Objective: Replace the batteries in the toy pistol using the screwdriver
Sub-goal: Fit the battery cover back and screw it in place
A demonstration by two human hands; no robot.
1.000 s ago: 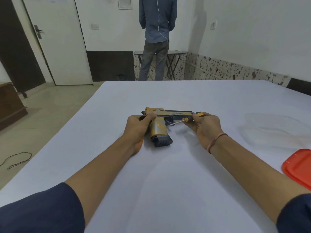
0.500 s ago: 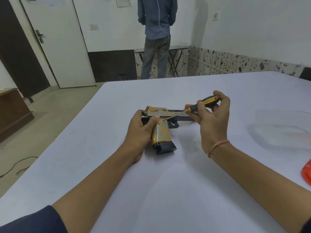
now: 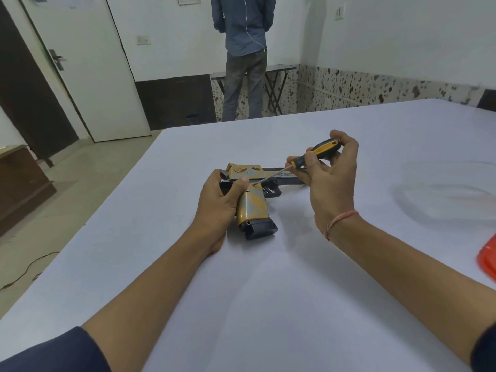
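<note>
A gold and grey toy pistol (image 3: pixel 253 205) with a black magazine base lies on its side on the white table (image 3: pixel 268 304). My left hand (image 3: pixel 222 200) grips its rear end and grip, thumb on the upper grip. My right hand (image 3: pixel 326 178) holds a screwdriver (image 3: pixel 318 154) with a yellow and black handle, raised above the barrel. The thin shaft slants down to the left and its tip sits on the pistol's upper grip, just beside my left thumb.
An orange lid (image 3: pixel 488 257) pokes in at the right edge, with a faint clear plastic piece (image 3: pixel 445 194) behind it. A person (image 3: pixel 243 49) stands with their back turned by a folding table at the far wall. The table's left edge drops to the floor.
My right hand has lifted the screwdriver from lying along the barrel and tilted it, bringing the tip down onto the pistol's grip. My left hand stays on the pistol.
</note>
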